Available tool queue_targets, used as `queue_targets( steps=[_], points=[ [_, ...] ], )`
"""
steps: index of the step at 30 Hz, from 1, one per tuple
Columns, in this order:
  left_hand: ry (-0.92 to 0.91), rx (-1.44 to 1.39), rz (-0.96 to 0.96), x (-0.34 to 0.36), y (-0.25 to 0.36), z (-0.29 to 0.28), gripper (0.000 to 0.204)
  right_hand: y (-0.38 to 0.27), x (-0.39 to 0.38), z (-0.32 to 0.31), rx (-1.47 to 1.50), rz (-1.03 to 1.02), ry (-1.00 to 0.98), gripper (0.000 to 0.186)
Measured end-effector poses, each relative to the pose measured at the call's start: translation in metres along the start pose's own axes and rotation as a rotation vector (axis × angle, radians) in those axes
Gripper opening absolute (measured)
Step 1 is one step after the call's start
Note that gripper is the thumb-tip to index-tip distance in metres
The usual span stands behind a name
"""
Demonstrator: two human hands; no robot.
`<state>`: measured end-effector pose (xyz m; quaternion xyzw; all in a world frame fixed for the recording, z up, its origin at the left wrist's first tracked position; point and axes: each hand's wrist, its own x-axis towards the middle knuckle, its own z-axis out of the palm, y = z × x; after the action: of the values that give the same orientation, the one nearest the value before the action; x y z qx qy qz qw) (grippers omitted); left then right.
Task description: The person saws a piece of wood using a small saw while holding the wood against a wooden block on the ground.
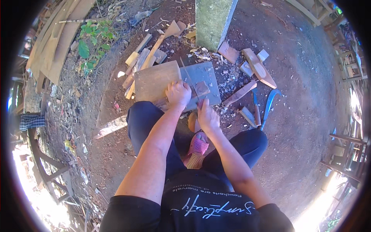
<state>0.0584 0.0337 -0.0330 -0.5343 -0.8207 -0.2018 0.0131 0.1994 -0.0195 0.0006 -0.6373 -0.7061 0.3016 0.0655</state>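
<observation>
A thick brown wooden board (156,81) lies in front of my knees, beside a flat grey slab (211,73). My left hand (178,92) is closed on the board's near right part, fingers curled down. My right hand (208,117) is closed round the handle end of a long, thin-bladed tool (188,76). Its narrow blade points away from me along the board's right edge; whether it is a saw or a knife I cannot tell. A small square wooden piece (202,88) sits on the slab, just right of the blade.
A concrete post (214,23) stands ahead. Wooden sticks (152,52) lie on the left, a pointed wooden block (259,67) on the right. A curved sickle (268,106) and a small knife (256,108) are beside my right knee. Wood shavings litter the dirt floor (297,116).
</observation>
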Motion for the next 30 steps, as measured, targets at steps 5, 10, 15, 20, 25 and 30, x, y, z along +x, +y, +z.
queue_targets(
  steps=[5,10,15,20,25,30],
  points=[
    [0.019,-0.006,-0.017,0.005,-0.009,-0.011,0.025,0.015,-0.047,0.007,0.003,0.03,-0.043,0.035],
    [-0.029,-0.052,-0.01,0.002,0.004,-0.003,0.026,-0.007,0.02,-0.005,-0.017,-0.06,0.013,0.035],
    [-0.036,0.012,-0.021,0.003,-0.009,-0.004,0.024,0.004,-0.029,-0.004,-0.033,0.026,-0.104,0.033],
    [-0.033,-0.029,0.007,0.005,0.004,-0.006,0.024,-0.003,-0.004,-0.005,0.024,0.022,-0.055,0.031],
    [-0.017,-0.037,-0.015,0.003,-0.001,0.001,0.024,0.0,0.003,0.001,0.029,-0.001,-0.03,0.03],
    [-0.009,0.0,0.019,0.008,-0.006,-0.011,0.025,0.009,-0.038,-0.007,0.076,0.029,-0.088,0.037]
  ],
)
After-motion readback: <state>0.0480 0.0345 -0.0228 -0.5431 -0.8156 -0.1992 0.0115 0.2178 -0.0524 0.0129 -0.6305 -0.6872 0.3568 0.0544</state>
